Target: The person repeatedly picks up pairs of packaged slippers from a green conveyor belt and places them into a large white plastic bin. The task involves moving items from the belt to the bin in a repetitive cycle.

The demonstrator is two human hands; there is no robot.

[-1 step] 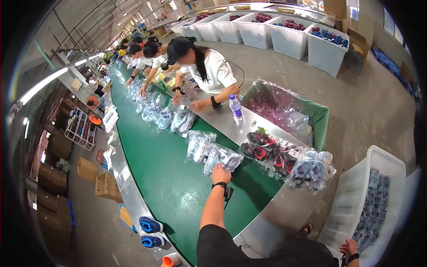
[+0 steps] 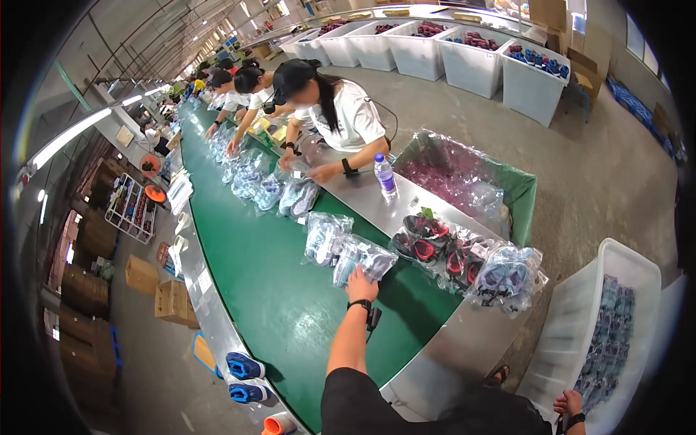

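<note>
My left hand (image 2: 362,285) reaches over the green conveyor belt (image 2: 268,304). Its fingers press together on the near edge of a clear-bagged pair of pale blue-grey shoes (image 2: 366,259). A similar bagged pair (image 2: 326,235) lies touching it on the far left side. At the lower right is my right hand (image 2: 569,403), with curled fingers, beside a tall white bin (image 2: 565,341). Whatever it may hold cannot be made out. Many bagged teal-grey shoes (image 2: 607,341) fill that bin.
On the metal side table sit bagged black-and-red shoes (image 2: 438,250), a bagged lilac pair (image 2: 504,274) and a water bottle (image 2: 384,175). Behind stands a green-lined bin (image 2: 523,206). A co-worker (image 2: 341,116) handles bagged shoes across the belt. Blue shoes (image 2: 246,366) rest on the left ledge.
</note>
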